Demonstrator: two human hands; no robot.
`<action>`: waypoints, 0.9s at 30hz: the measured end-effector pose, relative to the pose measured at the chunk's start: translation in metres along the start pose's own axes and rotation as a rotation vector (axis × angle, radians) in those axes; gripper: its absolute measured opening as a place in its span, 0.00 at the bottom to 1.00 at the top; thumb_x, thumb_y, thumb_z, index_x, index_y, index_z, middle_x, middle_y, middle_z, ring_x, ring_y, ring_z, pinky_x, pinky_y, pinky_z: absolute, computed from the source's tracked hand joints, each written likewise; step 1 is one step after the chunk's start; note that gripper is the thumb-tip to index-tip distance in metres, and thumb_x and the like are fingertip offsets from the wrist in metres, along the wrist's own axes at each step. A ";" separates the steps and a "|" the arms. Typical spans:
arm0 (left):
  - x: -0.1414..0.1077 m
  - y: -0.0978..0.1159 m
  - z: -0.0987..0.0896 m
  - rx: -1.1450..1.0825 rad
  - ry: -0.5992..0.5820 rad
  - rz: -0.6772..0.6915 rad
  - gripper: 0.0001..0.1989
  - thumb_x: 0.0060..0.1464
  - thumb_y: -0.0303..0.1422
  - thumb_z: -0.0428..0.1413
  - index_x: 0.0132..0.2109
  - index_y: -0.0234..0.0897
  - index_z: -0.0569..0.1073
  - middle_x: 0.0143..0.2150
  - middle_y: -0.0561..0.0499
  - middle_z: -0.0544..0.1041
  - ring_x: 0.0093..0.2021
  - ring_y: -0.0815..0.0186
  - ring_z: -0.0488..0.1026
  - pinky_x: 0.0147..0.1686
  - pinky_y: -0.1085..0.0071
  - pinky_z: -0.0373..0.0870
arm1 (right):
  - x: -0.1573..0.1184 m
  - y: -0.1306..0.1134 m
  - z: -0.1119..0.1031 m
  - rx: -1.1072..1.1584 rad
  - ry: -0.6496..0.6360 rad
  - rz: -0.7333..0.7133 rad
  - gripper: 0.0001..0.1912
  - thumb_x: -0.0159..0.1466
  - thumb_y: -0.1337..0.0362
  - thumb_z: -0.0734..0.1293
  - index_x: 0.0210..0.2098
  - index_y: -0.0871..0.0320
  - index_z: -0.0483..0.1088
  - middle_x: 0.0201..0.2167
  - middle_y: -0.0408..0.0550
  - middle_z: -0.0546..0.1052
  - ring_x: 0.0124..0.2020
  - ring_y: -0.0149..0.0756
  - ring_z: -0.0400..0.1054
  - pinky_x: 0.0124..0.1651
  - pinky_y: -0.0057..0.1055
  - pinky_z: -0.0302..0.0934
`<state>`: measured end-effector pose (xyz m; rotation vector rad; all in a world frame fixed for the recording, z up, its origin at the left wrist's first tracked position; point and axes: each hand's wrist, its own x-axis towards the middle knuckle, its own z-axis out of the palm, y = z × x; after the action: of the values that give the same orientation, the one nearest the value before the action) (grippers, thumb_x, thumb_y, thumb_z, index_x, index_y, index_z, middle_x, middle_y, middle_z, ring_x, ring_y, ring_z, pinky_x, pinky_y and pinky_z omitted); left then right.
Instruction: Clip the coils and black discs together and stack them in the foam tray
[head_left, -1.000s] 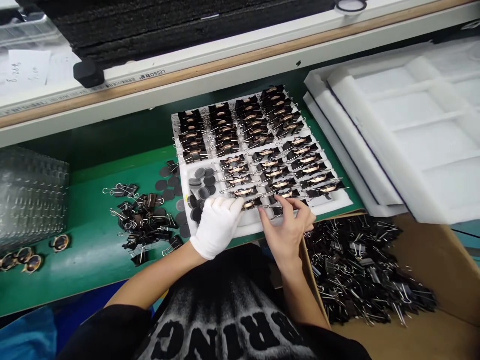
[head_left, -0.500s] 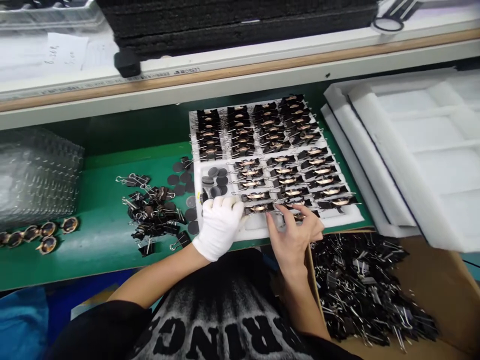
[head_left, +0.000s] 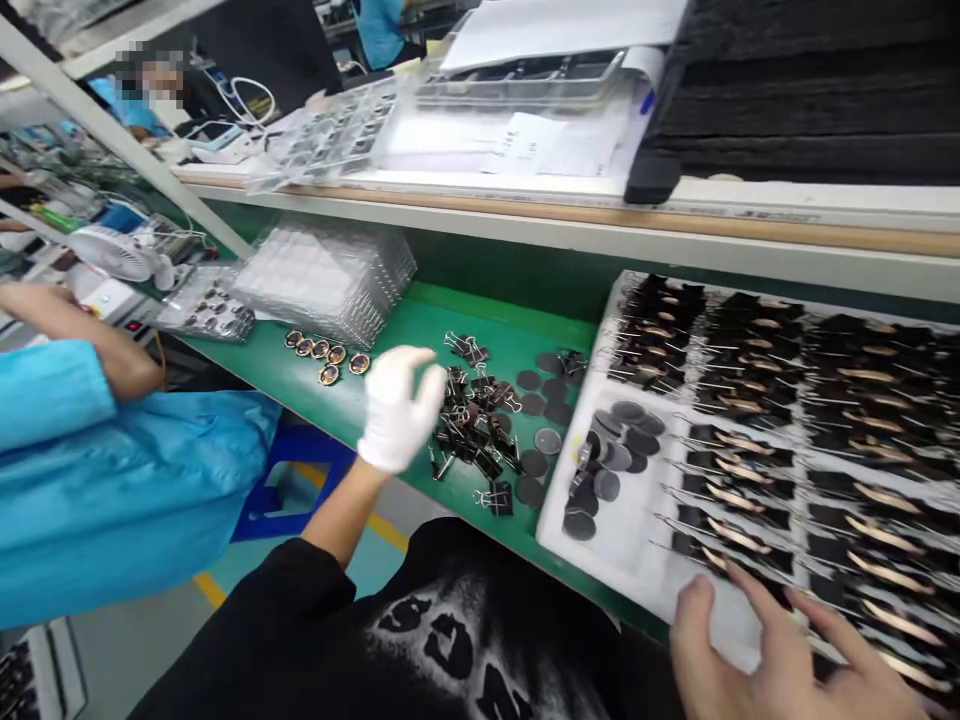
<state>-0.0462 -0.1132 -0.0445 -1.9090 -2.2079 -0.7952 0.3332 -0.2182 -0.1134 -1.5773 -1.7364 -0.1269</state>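
Note:
My left hand (head_left: 401, 408), in a white glove, hovers over the green bench with thumb and fingers apart and nothing visible in it. It is between several gold-rimmed round parts (head_left: 328, 374) and a heap of black binder clips (head_left: 472, 425). My bare right hand (head_left: 787, 650) is at the front of the white foam tray (head_left: 637, 560), fingers spread beside the nearest row of clipped parts (head_left: 739, 535). Whether its fingertips touch a clip I cannot tell. Rows of binder clips gripping thin round pieces fill most of the tray. Dark grey discs (head_left: 616, 457) lie in its left compartment.
More dark discs (head_left: 534, 463) lie on the bench left of the tray. Stacked clear plastic trays (head_left: 322, 275) stand at the back left. A shelf (head_left: 525, 215) runs above the bench. At far left sits a co-worker in a blue garment (head_left: 127, 480), near a blue stool (head_left: 296, 475).
The view has swung left, bringing the co-worker into sight. My left hand has left the tray and moved left, past the clip heap. My right hand stays by the tray's front rows.

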 end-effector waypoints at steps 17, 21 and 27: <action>0.013 -0.121 0.053 -0.069 -0.182 -0.438 0.15 0.60 0.40 0.56 0.50 0.38 0.72 0.50 0.40 0.79 0.52 0.52 0.77 0.57 0.56 0.70 | 0.081 -0.119 0.072 -0.328 -0.649 -0.381 0.14 0.67 0.72 0.69 0.52 0.59 0.76 0.56 0.61 0.74 0.53 0.55 0.64 0.52 0.51 0.52; -0.004 -0.083 0.045 -0.305 -0.130 -0.412 0.19 0.66 0.40 0.50 0.59 0.37 0.68 0.50 0.42 0.80 0.44 0.61 0.79 0.48 0.63 0.75 | 0.091 -0.124 0.087 -0.343 -0.756 -0.353 0.10 0.61 0.76 0.71 0.40 0.58 0.77 0.46 0.60 0.76 0.48 0.56 0.65 0.50 0.49 0.52; -0.015 -0.011 0.001 -1.210 -0.294 -0.496 0.21 0.67 0.40 0.54 0.62 0.37 0.67 0.49 0.42 0.80 0.32 0.71 0.73 0.31 0.72 0.68 | 0.100 -0.107 0.087 -0.102 -0.582 -0.460 0.12 0.62 0.82 0.67 0.33 0.58 0.71 0.30 0.49 0.77 0.35 0.43 0.69 0.37 0.39 0.53</action>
<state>-0.0530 -0.1269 -0.0546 -1.8360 -2.6841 -2.5202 0.2046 -0.1144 -0.0720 -1.3319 -2.5692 0.0266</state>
